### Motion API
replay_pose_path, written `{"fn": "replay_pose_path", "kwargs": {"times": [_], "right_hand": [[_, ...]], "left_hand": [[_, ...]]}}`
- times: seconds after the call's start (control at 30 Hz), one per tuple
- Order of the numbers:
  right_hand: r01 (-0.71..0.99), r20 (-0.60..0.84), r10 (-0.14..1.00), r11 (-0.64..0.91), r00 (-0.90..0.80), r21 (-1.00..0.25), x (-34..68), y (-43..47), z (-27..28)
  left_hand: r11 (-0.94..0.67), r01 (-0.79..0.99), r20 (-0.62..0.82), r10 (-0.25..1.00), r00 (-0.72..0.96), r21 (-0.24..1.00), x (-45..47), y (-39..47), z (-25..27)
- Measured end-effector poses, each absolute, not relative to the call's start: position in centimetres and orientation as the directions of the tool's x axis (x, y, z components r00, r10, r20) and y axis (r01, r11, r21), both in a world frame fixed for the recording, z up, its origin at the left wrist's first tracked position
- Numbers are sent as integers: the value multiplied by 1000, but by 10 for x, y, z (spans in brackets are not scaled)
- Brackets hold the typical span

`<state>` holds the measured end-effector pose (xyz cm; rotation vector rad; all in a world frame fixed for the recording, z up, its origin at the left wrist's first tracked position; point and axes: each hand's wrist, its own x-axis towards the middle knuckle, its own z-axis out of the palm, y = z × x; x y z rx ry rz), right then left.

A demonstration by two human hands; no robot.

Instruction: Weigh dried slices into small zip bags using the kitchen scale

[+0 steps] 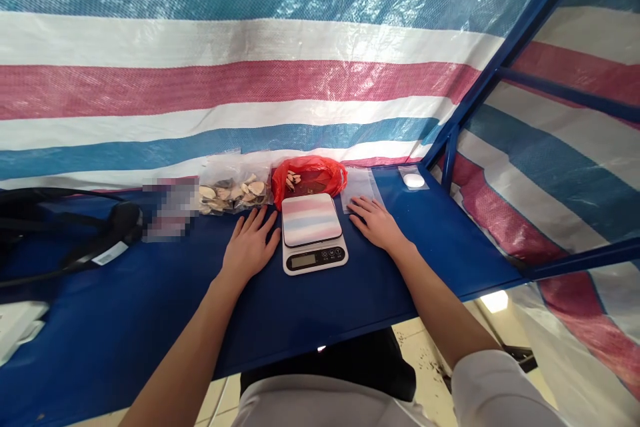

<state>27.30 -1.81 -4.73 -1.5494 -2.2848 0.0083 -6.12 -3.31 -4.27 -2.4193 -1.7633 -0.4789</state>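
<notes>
My left hand (251,241) lies flat on the blue table, fingers spread, just left of a white digital kitchen scale (313,223). On the scale's other side rests my right hand (376,221), also flat, its fingertips on or at the edge of clear plastic bags (361,181). Nothing sits on the scale's platform, and its small display shows no readable figures. Right behind the scale is an open red plastic bag (310,163) with some pale dried slices (293,180) inside. Clear bags of dried slices (233,193) lie beyond my left fingertips.
A small clear bag with a white round item (414,180) lies at the back right. At the left are a black strapped device (113,233) and a white power strip (23,327). Striped sheeting (225,90) closes the back; a blue metal frame (450,147) stands right.
</notes>
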Motion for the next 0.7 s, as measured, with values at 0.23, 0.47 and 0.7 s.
{"fn": "replay_pose_path", "kwargs": {"times": [0.23, 0.47, 0.7], "right_hand": [[903, 345, 899, 361, -269, -235, 269, -8, -39], [929, 325, 922, 292, -210, -228, 258, 18, -45], [907, 322, 915, 331, -242, -260, 263, 21, -54]], "left_hand": [[-305, 947, 311, 914, 262, 101, -61, -31, -41], [-288, 951, 307, 921, 242, 115, -60, -29, -40], [-288, 951, 322, 916, 239, 113, -61, -30, -43]]}}
